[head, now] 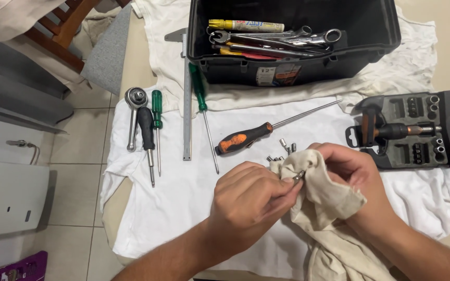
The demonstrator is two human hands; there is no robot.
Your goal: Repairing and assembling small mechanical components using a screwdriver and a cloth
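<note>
While a small metal bit [299, 176] is pinched between the fingers [282, 183] of the left hand [246, 203], a beige rag [321, 195] is bunched around it by the right hand [347, 169], whose fingers are closed on the cloth. Bit and rag are held just above a white cloth [183, 203] spread over the bench [131, 67].

Counts noted: two hands; five or so loose bits [283, 151] on the cloth just behind the rag, exact number hard to make out. Four screwdrivers: one orange-and-black with a long shaft [246, 137], two green-handled [156, 109] [198, 87], one black-handled [146, 130]. One ratchet wrench [134, 101] lies at far left, one steel ruler [186, 99] between the green screwdrivers.

One black toolbox [371, 31] stands open at the far edge; a rectangular label in white and orange [278, 74] is fixed to its front wall. Inside, several wrenches [287, 39] are overlapped, count uncertain, and one yellow-and-white marker tube [246, 25] lies behind them. One grey bit-set case [446, 130] lies open at right, holding a driver handle [391, 130] and sockets.

Toolbox top is cut off by the frame; most of the held bit is hidden by rag and fingers.
</note>
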